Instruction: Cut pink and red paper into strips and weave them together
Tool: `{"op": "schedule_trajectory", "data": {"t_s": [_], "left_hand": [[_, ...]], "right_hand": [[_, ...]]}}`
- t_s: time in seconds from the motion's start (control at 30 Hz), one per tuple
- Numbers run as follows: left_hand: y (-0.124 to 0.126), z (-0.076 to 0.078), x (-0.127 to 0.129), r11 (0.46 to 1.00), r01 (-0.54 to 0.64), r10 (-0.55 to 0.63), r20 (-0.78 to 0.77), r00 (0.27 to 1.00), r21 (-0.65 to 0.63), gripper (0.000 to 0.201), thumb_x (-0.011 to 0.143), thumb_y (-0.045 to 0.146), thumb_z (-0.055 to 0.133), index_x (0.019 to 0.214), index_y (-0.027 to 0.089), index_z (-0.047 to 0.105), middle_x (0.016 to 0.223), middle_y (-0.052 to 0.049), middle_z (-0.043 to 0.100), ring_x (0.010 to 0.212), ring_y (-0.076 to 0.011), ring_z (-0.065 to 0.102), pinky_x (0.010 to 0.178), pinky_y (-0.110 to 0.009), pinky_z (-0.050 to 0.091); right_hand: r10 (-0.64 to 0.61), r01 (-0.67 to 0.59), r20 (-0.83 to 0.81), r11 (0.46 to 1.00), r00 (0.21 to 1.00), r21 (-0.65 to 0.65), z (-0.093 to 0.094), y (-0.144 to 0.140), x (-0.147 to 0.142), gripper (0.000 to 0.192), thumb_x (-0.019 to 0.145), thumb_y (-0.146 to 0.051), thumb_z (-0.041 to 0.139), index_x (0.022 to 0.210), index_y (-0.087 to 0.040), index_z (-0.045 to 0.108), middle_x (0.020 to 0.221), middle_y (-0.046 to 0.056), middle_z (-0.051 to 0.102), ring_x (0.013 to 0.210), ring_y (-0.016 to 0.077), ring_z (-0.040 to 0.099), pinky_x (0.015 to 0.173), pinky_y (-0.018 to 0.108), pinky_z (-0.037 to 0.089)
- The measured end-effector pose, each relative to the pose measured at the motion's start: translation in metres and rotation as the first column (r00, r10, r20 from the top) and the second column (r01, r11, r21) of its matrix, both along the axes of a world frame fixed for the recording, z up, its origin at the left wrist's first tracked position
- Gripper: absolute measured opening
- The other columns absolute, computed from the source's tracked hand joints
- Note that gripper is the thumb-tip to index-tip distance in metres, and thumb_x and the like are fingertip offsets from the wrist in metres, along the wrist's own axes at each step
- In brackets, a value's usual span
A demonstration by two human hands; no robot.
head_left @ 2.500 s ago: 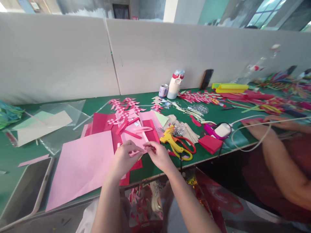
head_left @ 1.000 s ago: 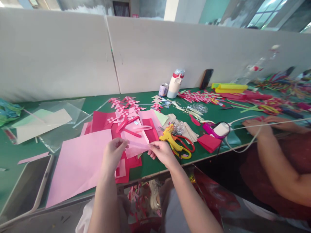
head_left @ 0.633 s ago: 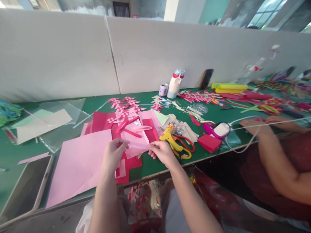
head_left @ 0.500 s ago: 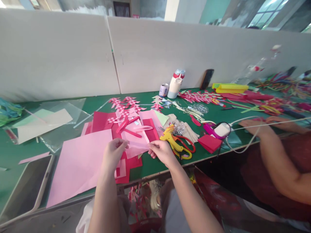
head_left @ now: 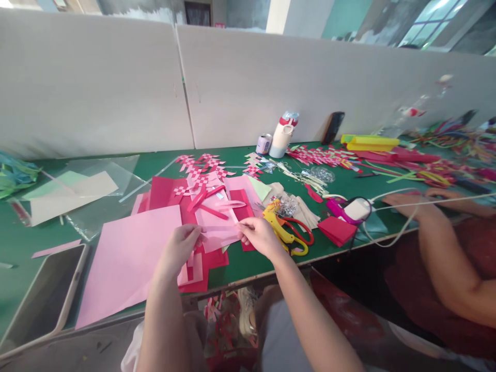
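Near the front edge of the green tabletop, the person's left hand and right hand are stretching a narrow pink paper strip between them, the fingers of each pinching one end. The strip is crossing over a loose pile of pink and red paper. A large pink sheet is lying to the left, reaching the front edge, with a smartphone resting beyond it. Toward the back edge, a white bottle is standing beside a small can.
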State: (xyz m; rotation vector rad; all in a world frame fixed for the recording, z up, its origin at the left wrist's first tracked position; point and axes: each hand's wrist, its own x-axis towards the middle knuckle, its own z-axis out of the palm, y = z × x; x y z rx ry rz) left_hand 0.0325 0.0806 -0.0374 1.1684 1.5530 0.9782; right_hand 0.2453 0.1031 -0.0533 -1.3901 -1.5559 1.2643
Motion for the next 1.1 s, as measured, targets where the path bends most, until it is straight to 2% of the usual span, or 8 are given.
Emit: {"op": "schedule_trajectory", "data": {"t_s": [0.33, 0.47, 0.57, 0.67, 0.77, 0.83, 0.93, 1.1], "left_hand": [[-0.002, 0.001, -0.003, 1.000, -0.005, 0.005, -0.002, 1.000, -0.002, 0.035, 0.069, 0.051, 0.059, 0.068, 0.016, 0.064, 0.062, -0.004, 0.064, 0.056, -0.0147, 0.054, 0.055, -0.026, 0.041], [-0.003, 0.002, -0.003, 1.000, 0.023, -0.023, -0.042, 0.999, 0.002, 0.036, 0.066, 0.051, 0.065, 0.075, 0.016, 0.067, 0.062, -0.004, 0.063, 0.058, -0.0159, 0.055, 0.055, -0.026, 0.040], [-0.005, 0.004, -0.005, 0.999, 0.044, -0.044, -0.108, 0.993, 0.003, 0.032, 0.063, 0.049, 0.066, 0.069, 0.018, 0.066, 0.060, -0.002, 0.062, 0.057, -0.0162, 0.053, 0.054, -0.026, 0.037], [-0.006, 0.006, -0.007, 0.999, 0.049, -0.052, -0.258, 0.965, -0.019, 0.026, 0.062, 0.045, 0.064, 0.060, 0.019, 0.064, 0.055, -0.001, 0.060, 0.054, -0.0165, 0.052, 0.053, -0.026, 0.035], [-0.007, 0.007, -0.007, 0.999, 0.028, -0.039, -0.348, 0.937, -0.039, 0.021, 0.062, 0.041, 0.060, 0.060, 0.020, 0.065, 0.056, -0.001, 0.062, 0.056, -0.0180, 0.054, 0.054, -0.027, 0.036], [-0.007, 0.007, -0.008, 0.999, 0.025, -0.038, -0.369, 0.929, -0.040, 0.020, 0.063, 0.039, 0.059, 0.060, 0.021, 0.064, 0.056, -0.001, 0.062, 0.056, -0.0183, 0.054, 0.055, -0.027, 0.036], [-0.008, 0.006, -0.009, 0.998, 0.030, -0.048, -0.408, 0.912, -0.051, 0.019, 0.064, 0.039, 0.059, 0.060, 0.021, 0.064, 0.054, -0.001, 0.060, 0.055, -0.0180, 0.053, 0.054, -0.027, 0.034], [-0.009, 0.006, -0.009, 0.998, 0.032, -0.055, -0.448, 0.892, -0.059, 0.017, 0.066, 0.037, 0.059, 0.061, 0.022, 0.065, 0.056, -0.001, 0.061, 0.055, -0.0177, 0.052, 0.053, -0.027, 0.033]], "right_hand": [[0.022, -0.022, -0.004, 1.000, 1.000, -0.018, 0.005, 0.001, -0.002, 0.021, 0.083, -0.029, 0.052, 0.069, -0.016, 0.060, 0.061, 0.001, 0.063, 0.047, 0.0095, 0.055, 0.049, 0.021, 0.044], [0.041, -0.041, 0.009, 0.999, 0.999, -0.024, 0.006, 0.001, -0.002, 0.023, 0.083, -0.030, 0.052, 0.066, -0.016, 0.059, 0.060, 0.001, 0.062, 0.047, 0.0100, 0.055, 0.049, 0.021, 0.044], [0.080, -0.080, 0.031, 0.997, 0.996, -0.012, 0.006, 0.001, -0.003, 0.022, 0.084, -0.029, 0.051, 0.072, -0.016, 0.062, 0.060, 0.002, 0.063, 0.049, 0.0110, 0.056, 0.050, 0.021, 0.045], [0.074, -0.090, 0.180, 0.992, 0.981, 0.086, 0.005, 0.004, -0.003, 0.022, 0.087, -0.030, 0.050, 0.081, -0.017, 0.067, 0.065, 0.003, 0.067, 0.055, 0.0144, 0.061, 0.056, 0.024, 0.046], [-0.032, -0.097, 0.430, 0.957, 0.902, 0.274, 0.005, 0.009, -0.005, 0.021, 0.088, -0.030, 0.052, 0.088, -0.019, 0.071, 0.078, 0.006, 0.071, 0.072, 0.0195, 0.065, 0.067, 0.028, 0.045], [-0.090, -0.130, 0.547, 0.928, 0.832, 0.350, 0.004, 0.015, -0.010, 0.020, 0.088, -0.027, 0.053, 0.091, -0.019, 0.072, 0.087, 0.008, 0.071, 0.081, 0.0220, 0.064, 0.071, 0.030, 0.044], [-0.115, -0.194, 0.656, 0.905, 0.746, 0.379, 0.001, 0.027, -0.022, 0.020, 0.087, -0.024, 0.054, 0.093, -0.018, 0.071, 0.092, 0.011, 0.069, 0.084, 0.0232, 0.062, 0.075, 0.033, 0.045], [-0.101, -0.267, 0.776, 0.905, 0.623, 0.332, -0.006, 0.043, -0.042, 0.020, 0.083, -0.026, 0.062, 0.097, -0.013, 0.070, 0.099, 0.016, 0.066, 0.093, 0.0281, 0.060, 0.080, 0.038, 0.047]]}}
